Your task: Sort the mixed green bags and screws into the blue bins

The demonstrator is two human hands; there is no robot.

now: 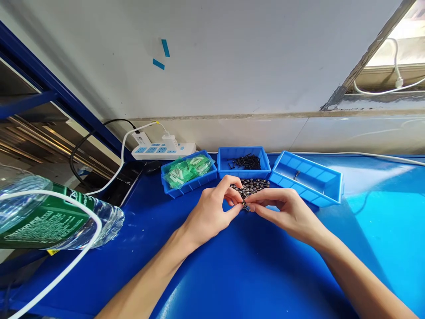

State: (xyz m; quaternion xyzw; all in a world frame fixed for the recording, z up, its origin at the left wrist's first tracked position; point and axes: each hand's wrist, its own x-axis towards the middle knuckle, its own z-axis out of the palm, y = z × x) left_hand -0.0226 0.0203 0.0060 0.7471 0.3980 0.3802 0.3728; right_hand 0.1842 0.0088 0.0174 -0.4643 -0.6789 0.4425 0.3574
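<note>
Blue plastic is being seen nearly everywhere from the head view. Out toward the back of the blue tabletop (252,274), green bags (191,167) are being held in the left bin (196,182), black screws (249,162) in the middle bin (244,174), and a lone little piece (296,175) in the right bin (307,192).

Just on the near side of a loose pile of dark parts (257,185), one small metal part (245,205) is being pinched between both hands. Its left side is being gripped by the thumb and fingertips of the left hand (214,210), its right side by those of the right hand (292,215), so neither grip is being left open.

As for trouble: very little surface is being covered by each pinch, so an uneven squeeze could be sending the part flying. With lookalikes being piled so close, a dropped one would probably be getting lost among them.

Long axis? It seems to be running slantwise, upper left to lower right, but much is being hidden by fingertips, so which end is being pointed forward honestly can't be told.
</note>
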